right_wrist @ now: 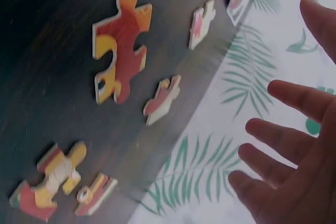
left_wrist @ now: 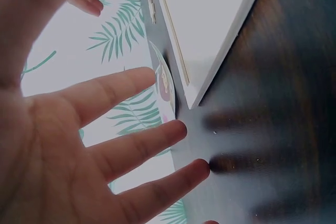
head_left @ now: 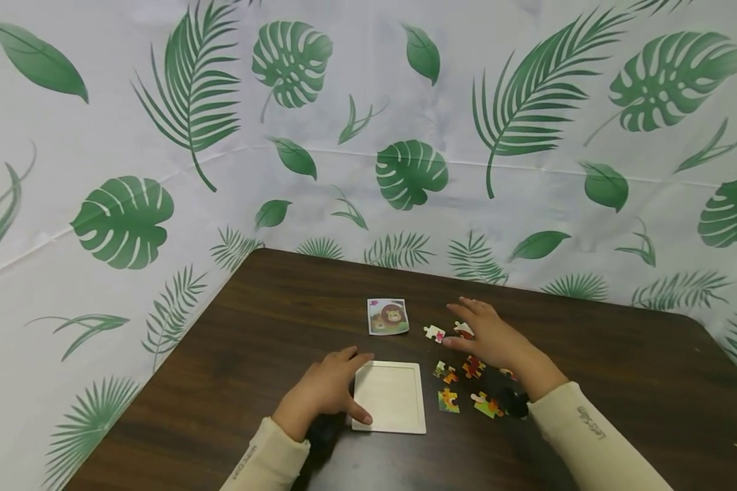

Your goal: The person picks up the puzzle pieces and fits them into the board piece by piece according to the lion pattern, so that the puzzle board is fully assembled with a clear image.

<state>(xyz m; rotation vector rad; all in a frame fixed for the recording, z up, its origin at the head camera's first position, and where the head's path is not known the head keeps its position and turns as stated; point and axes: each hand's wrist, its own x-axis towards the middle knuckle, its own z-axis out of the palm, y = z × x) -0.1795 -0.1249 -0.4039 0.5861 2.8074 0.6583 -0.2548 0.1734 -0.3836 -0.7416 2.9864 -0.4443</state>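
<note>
My left hand (head_left: 328, 389) is spread beside the left edge of a pale square puzzle tray (head_left: 389, 395), its thumb over the tray's lower left corner. In the left wrist view the left hand's fingers (left_wrist: 142, 148) are straight and apart, with nothing held. Above several jigsaw puzzle pieces (head_left: 473, 367) hovers my right hand (head_left: 491, 337), fingers loosely extended and holding nothing. A white piece with a pink patch (head_left: 435, 333) lies near its thumb. The right wrist view shows a red and yellow puzzle piece (right_wrist: 119, 45) flat on the table, apart from the right hand (right_wrist: 294, 145).
A picture card with a lion (head_left: 388, 317) lies behind the tray on the dark wooden table (head_left: 295, 300). A white cloth with green leaves (head_left: 344, 170) hangs along the table's far and left edges.
</note>
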